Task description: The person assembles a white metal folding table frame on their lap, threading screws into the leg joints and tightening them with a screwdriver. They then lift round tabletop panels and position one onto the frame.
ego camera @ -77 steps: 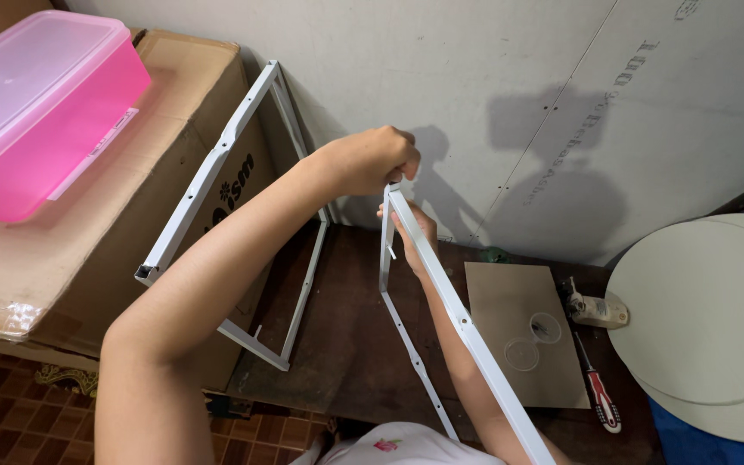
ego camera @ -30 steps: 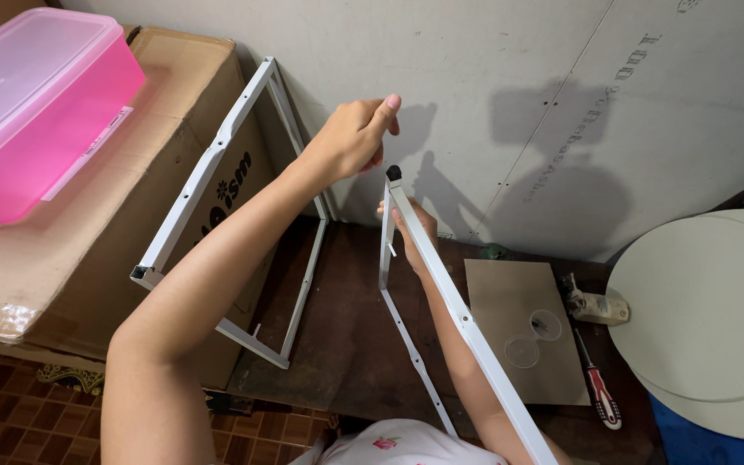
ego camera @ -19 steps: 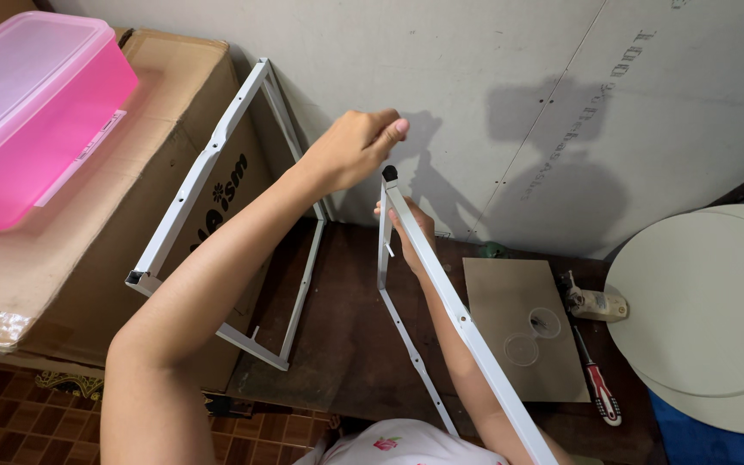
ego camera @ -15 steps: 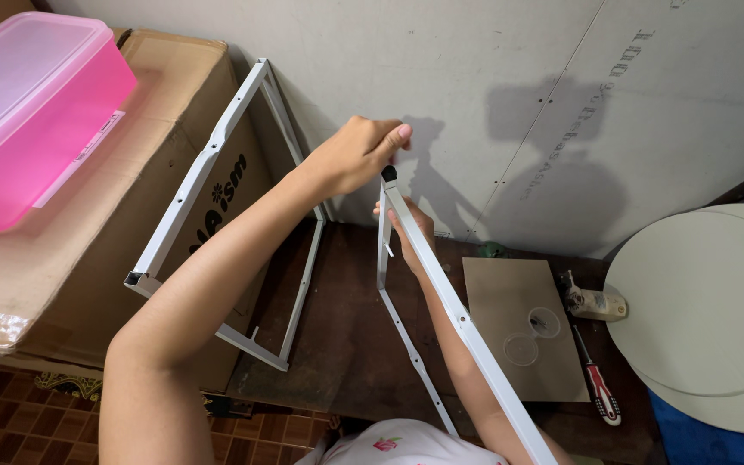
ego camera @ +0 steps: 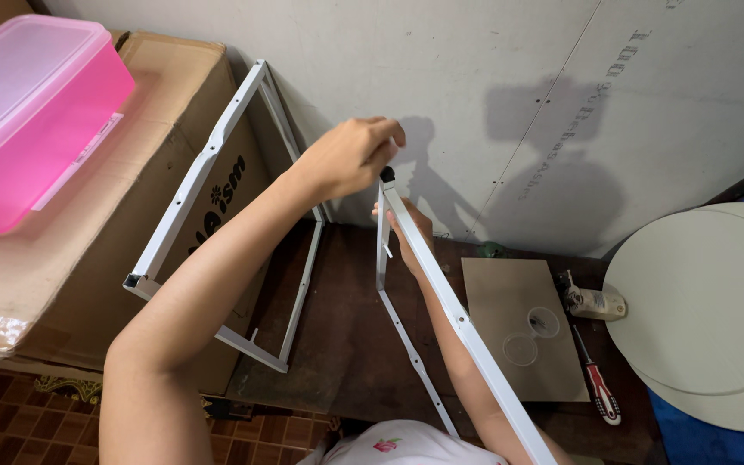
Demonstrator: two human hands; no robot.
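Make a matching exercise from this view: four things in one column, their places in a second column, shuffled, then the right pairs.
Things:
1. pink plastic box
2. red-handled screwdriver
3. white metal frame
4. left hand

Places:
A. leaning against the cardboard box and the wall
B. at the black-capped top end of the white bar
C. on top of the cardboard box
D. on the dark table, beside the round white board

Pairs: 1-C, 2-D, 3-A, 4-B

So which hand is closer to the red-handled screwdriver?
The right hand. It grips the white metal frame, up-left of the screwdriver. The left hand is higher and further left, at the frame's top end.
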